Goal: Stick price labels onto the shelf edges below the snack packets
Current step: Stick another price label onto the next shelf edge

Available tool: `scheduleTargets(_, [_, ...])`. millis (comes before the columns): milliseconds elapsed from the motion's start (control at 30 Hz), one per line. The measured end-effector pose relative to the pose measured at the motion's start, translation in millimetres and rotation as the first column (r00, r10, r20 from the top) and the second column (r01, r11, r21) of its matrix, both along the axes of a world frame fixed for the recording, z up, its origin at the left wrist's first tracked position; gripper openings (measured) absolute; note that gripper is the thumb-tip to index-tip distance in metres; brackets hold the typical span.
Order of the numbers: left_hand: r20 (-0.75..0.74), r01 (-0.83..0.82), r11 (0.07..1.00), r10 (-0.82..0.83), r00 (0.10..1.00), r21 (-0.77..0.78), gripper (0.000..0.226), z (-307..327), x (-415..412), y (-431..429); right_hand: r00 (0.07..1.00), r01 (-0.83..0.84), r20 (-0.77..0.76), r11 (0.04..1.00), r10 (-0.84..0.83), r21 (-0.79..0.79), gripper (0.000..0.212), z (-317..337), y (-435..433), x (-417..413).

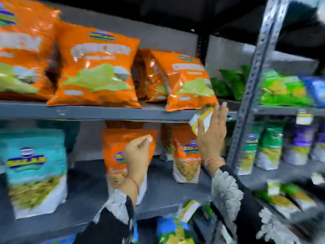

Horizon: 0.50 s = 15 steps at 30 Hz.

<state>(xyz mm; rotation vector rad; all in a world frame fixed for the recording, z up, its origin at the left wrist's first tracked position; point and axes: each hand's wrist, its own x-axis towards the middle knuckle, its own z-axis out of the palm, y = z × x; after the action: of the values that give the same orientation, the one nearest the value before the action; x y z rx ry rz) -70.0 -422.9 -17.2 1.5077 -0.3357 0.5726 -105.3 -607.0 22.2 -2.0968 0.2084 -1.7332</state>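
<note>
A: Status, left to right. Upper shelf first?

B: Large orange snack packets [95, 67] stand in a row along the upper shelf. The shelf edge [105, 112] runs horizontally beneath them, a grey strip with its long axis left to right. No label is visible on this stretch.

A: Left hand?

B: The left hand [137, 152] is raised in front of a lower orange pouch [114, 138], below the shelf edge. Fingers are curled into a loose fist, fingertips pinched toward the thumb. Motion blur prevents confirming whether it has anything between them; it appears empty.

A: Right hand?

B: The right hand [211, 136] is higher, fingers extended upward and nearly flat, with the thumb clamping a yellow-and-white price label [202, 120] against the palm. The label sits right at the shelf edge, just under the rightmost orange packet [190, 81].

A: Governing relation for the next move?

B: The label lies directly in front of the edge, and the right hand is the nearer one. Judgement: align the label's long side with the edge's horizontal axis, then press flat. The left hand is down and to the left, free to smooth it.
</note>
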Motion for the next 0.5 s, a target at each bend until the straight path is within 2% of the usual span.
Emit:
scheduleTargets(100, [-0.137, 0.218, 0.958, -0.245, 0.960, -0.187, 0.032, 19, -6, -80, 0.968, -0.205, -0.103, 0.955, 0.231, 0.216, 0.035, 24, -64, -5])
scheduleTargets(200, [-0.251, 0.209, 0.936, -0.282, 0.926, -0.283, 0.036, 32, -2, -126, 0.918, -0.306, -0.157, 0.902, 0.364, 0.306, 0.026, 44, -86, 2])
scheduleTargets(267, [-0.281, 0.133, 0.941, -0.225, 0.933, -0.311, 0.031, 37, -1, -144, 0.901, -0.317, -0.215, 0.910, 0.376, 0.266, 0.028, 51, -89, 9])
scheduleTargets(333, [-0.253, 0.004, 0.980, -0.056, 0.966, -0.200, 0.023, 40, -6, -149, 0.907, -0.309, -0.209, 0.915, 0.365, 0.258, 0.027, 57, -84, 15])
scheduleTargets(400, [-0.129, -0.121, 0.992, 0.118, 0.985, -0.021, 0.019, 40, -14, -149, 0.931, -0.299, -0.139, 0.922, 0.338, 0.244, 0.021, 56, -77, 15])
scheduleTargets(467, [0.001, -0.170, 0.985, 0.170, 0.985, 0.028, 0.016, 41, -20, -145, 0.956, -0.284, -0.007, 0.931, 0.293, 0.232, 0.014, 43, -68, 13])
scheduleTargets(500, [0.047, -0.193, 0.981, 0.191, 0.980, 0.030, 0.015, 42, -21, -142, 0.950, -0.311, 0.079, 0.910, 0.301, 0.274, 0.013, 33, -65, 11])
